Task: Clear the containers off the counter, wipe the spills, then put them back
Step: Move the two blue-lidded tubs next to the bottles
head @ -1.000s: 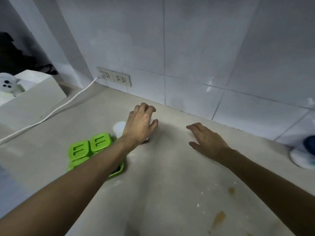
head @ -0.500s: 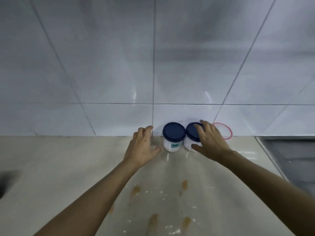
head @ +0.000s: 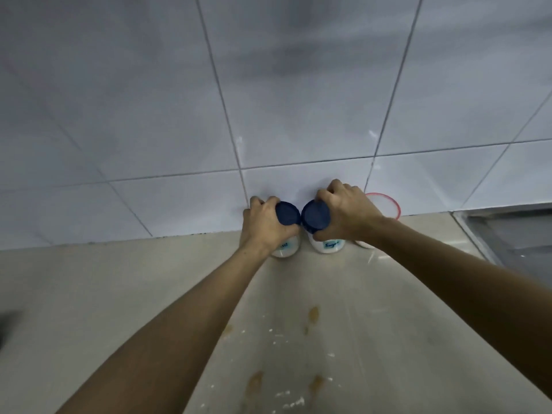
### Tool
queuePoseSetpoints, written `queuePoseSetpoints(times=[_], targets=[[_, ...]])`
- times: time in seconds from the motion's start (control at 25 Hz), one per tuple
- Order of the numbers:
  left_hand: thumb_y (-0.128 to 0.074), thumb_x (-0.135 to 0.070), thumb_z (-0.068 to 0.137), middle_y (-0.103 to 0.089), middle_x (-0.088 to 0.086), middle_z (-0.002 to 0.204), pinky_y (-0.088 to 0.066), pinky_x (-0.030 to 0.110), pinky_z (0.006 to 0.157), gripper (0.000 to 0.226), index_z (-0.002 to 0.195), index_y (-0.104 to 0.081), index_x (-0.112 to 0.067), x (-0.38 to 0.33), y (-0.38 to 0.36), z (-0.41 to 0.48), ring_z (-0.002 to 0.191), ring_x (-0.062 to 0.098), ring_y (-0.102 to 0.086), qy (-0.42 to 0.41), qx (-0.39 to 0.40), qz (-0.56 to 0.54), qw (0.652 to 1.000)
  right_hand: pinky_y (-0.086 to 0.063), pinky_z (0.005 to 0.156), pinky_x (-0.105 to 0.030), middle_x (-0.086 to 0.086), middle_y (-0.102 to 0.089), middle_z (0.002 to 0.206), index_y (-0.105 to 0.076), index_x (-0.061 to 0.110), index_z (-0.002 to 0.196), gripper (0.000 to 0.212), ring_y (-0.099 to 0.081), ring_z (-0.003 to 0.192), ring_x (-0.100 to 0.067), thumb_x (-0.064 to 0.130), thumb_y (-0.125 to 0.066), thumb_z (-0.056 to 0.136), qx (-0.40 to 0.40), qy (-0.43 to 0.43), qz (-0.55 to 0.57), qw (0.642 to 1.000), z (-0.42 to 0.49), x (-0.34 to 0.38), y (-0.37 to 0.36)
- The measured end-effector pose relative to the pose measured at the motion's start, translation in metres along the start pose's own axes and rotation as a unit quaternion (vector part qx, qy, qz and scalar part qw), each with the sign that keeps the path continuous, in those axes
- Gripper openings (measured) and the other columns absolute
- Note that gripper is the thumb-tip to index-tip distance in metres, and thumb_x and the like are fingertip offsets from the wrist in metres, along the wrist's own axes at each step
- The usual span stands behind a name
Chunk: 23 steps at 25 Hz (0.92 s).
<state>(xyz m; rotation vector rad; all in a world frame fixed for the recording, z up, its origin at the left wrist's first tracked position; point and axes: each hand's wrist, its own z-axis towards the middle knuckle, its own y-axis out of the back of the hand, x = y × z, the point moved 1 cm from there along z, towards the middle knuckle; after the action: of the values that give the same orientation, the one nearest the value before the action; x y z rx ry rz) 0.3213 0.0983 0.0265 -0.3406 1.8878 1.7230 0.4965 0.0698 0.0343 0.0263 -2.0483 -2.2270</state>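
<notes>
Two white jars with dark blue lids stand side by side against the tiled wall. My left hand (head: pixel 263 225) is wrapped around the left jar (head: pixel 286 248), just under its lid. Gripped by my right hand (head: pixel 343 213) is the right jar (head: pixel 327 245), which bears a blue handwritten label. Behind my right hand stands a clear container with a red rim (head: pixel 385 204), mostly hidden. Brown stains (head: pixel 313 313) and white crumbs (head: pixel 280 342) are scattered on the beige counter (head: pixel 119 288) between my forearms.
The white tiled wall (head: pixel 268 100) rises right behind the jars. A steel sink edge (head: pixel 507 231) lies at the far right. A dark blurred object (head: pixel 7 324) shows at the left edge.
The view swung right from the green container to the blue-lidded jars. Both hands reached forward and closed around the two jars.
</notes>
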Motion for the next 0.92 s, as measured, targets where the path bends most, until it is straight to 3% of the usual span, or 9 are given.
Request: queuePoseSetpoints(times=[0.2, 0.36, 0.44, 0.64, 0.92], targets=[[-0.079, -0.04, 0.066, -0.046, 0.007, 0.122, -0.048, 0.031, 0.093, 0.063, 0.122, -0.057, -0.024, 0.067, 0.073, -0.049, 0.107, 0.025, -0.055, 0.046, -0.034, -0.047, 0.997, -0.048, 0.079, -0.038, -0.012, -0.056, 0.106, -0.057, 0.011, 0.113, 0.077, -0.055, 0.091, -0.03, 0.048, -0.08, 0.049, -0.017, 0.049, 0.139, 0.989, -0.009, 0.069, 0.004], [-0.078, -0.039, 0.068, -0.045, 0.002, 0.124, -0.042, 0.021, 0.086, 0.064, 0.126, -0.056, -0.026, 0.146, 0.135, -0.129, 0.105, 0.015, -0.049, 0.101, -0.07, -0.027, 0.992, -0.048, 0.086, -0.036, -0.006, -0.05, 0.115, -0.052, 0.015, 0.117, 0.077, -0.049, 0.105, -0.024, 0.043, -0.082, 0.052, 0.029, 0.083, 0.23, 0.969, -0.017, 0.173, 0.0], [-0.077, -0.041, 0.069, -0.045, 0.001, 0.127, -0.042, 0.021, 0.086, 0.063, 0.127, -0.055, -0.027, 0.191, 0.165, -0.175, 0.108, 0.015, -0.049, 0.128, -0.082, 0.004, 0.988, -0.048, 0.089, -0.036, -0.004, -0.048, 0.119, -0.051, 0.017, 0.119, 0.077, -0.046, 0.109, -0.022, 0.043, -0.082, 0.054, 0.053, 0.123, 0.238, 0.962, -0.017, 0.235, -0.005], [-0.071, -0.052, 0.067, -0.052, 0.003, 0.13, -0.051, 0.039, 0.092, 0.065, 0.127, -0.055, -0.032, 0.294, 0.226, -0.247, 0.109, 0.026, -0.057, 0.218, -0.118, 0.099, 0.964, -0.047, 0.092, -0.037, -0.002, -0.045, 0.125, -0.049, 0.019, 0.122, 0.073, -0.043, 0.115, -0.021, 0.042, -0.08, 0.059, 0.076, 0.185, 0.258, 0.945, -0.008, 0.373, -0.012], [-0.072, -0.053, 0.064, -0.055, 0.004, 0.124, -0.05, 0.037, 0.09, 0.062, 0.121, -0.059, -0.032, 0.39, 0.251, -0.286, 0.105, 0.029, -0.059, 0.255, -0.164, 0.11, 0.947, -0.046, 0.095, -0.037, -0.002, -0.045, 0.126, -0.051, 0.021, 0.121, 0.069, -0.044, 0.116, -0.021, 0.042, -0.08, 0.062, 0.11, 0.247, 0.247, 0.93, 0.002, 0.496, -0.036]])
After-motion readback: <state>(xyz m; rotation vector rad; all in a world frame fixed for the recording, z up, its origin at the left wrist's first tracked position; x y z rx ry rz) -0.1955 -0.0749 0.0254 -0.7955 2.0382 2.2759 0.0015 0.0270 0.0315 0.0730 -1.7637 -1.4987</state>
